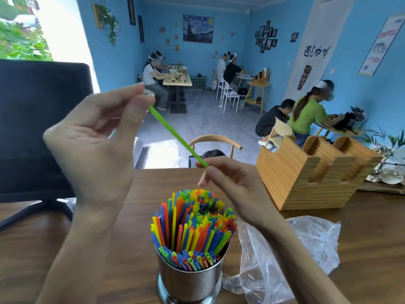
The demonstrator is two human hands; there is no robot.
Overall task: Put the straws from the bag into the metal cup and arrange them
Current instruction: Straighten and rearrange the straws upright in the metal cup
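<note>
One green straw (177,137), slanting down-right between hands.

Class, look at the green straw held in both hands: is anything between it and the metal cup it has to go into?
No separate object, only air. But the cup is already packed with straws, so the green straw, pinched by the left hand and right hand, must slip between them.
</note>
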